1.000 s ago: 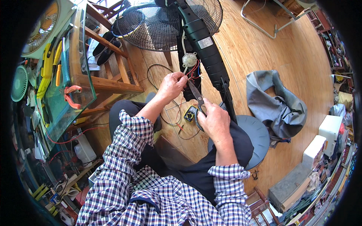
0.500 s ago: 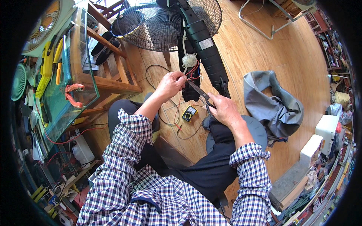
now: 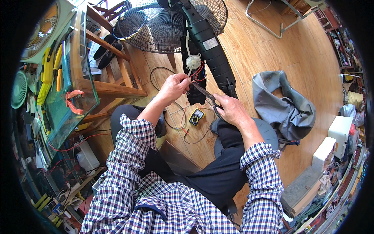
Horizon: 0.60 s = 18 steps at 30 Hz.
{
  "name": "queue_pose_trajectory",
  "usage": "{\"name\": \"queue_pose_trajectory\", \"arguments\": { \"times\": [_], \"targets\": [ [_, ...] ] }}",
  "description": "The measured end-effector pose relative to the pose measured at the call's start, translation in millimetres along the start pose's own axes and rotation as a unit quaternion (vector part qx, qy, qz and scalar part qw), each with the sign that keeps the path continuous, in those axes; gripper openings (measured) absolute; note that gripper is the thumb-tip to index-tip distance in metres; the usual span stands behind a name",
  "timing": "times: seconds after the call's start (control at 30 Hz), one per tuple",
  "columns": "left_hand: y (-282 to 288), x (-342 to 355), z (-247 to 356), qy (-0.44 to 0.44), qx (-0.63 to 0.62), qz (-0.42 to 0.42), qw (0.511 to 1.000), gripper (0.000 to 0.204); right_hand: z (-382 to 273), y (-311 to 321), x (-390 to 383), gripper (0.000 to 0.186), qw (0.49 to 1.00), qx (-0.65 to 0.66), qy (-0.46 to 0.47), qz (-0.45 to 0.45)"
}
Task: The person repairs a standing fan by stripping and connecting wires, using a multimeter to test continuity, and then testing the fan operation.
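Observation:
A black fan (image 3: pixel 206 39) stands before me, its lower column split open with wires showing. A white round motor-like part (image 3: pixel 193 61) hangs inside, with a white cable and red wires (image 3: pixel 200 72) running from it. My left hand (image 3: pixel 174 89) is closed in a pinch on a wire at the lower end of this part. In my right hand (image 3: pixel 233 109) is a pair of dark scissors (image 3: pixel 206 93), their blades pointing up and left to the wire beside my left fingertips. Whether the blades touch the wire I cannot tell.
A yellow multimeter (image 3: pixel 196 116) lies on the wooden floor with its leads. Grey cloth (image 3: pixel 282 105) lies to the right. At left stands a glass-topped table (image 3: pixel 83 97) with an orange clamp (image 3: pixel 74 102) and tools. Clutter and white boxes (image 3: pixel 324 151) line the right side.
The whole view has shifted slightly. Both hands stay at the wires, my left still pinching and my right still holding the scissors by the blades' far end.

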<state>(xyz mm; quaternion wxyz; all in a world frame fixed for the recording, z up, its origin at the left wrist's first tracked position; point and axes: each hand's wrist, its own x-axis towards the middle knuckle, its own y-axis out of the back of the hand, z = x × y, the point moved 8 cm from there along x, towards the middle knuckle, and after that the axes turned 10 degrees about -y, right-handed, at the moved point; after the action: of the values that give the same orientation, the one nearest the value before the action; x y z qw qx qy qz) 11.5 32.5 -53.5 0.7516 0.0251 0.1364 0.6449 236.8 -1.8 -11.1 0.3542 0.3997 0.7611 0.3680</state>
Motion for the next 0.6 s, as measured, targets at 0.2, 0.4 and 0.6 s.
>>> {"name": "queue_pose_trajectory", "arguments": {
  "times": [0.2,0.4,0.6],
  "targets": [
    [0.5,0.5,-5.3,0.008,-0.016,0.007,1.000,0.028,-4.9,3.1,3.5,0.052,0.999,-0.047,-0.016,-0.016],
    [-2.2,-0.5,-4.7,0.029,-0.060,0.009,0.998,0.023,-8.3,1.3,1.0,0.056,0.993,-0.109,-0.024,-0.031],
    [-2.8,-1.5,-7.6,0.050,-0.083,0.007,0.995,0.025,-4.9,2.7,-2.8,0.046,0.999,-0.036,-0.027,0.014]
  ]
}}
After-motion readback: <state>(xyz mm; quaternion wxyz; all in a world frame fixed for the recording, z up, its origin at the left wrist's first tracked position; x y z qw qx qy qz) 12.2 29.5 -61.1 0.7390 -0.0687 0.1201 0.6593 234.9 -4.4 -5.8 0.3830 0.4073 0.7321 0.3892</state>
